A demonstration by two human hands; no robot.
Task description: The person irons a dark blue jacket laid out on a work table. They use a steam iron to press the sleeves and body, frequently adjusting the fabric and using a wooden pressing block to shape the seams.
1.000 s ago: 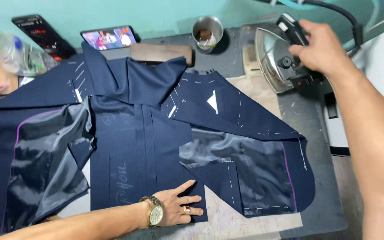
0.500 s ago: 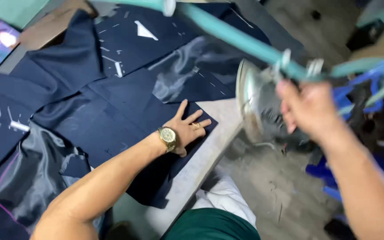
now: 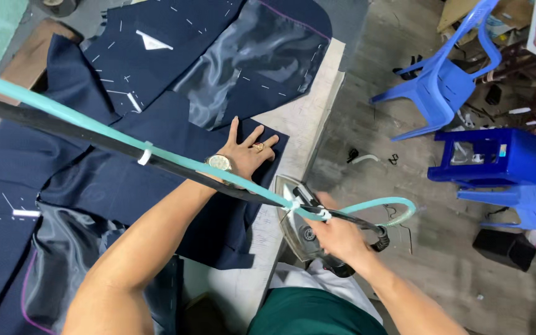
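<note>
Iron [image 3: 305,232] in right hand [image 3: 339,236], left hand [image 3: 246,152] flat on navy jacket [image 3: 156,124].

even soft light, slight motion blur

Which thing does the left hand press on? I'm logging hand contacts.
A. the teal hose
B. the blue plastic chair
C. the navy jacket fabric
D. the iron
C: the left hand lies flat, fingers spread, on the navy jacket fabric; the right hand holds the iron.
</note>
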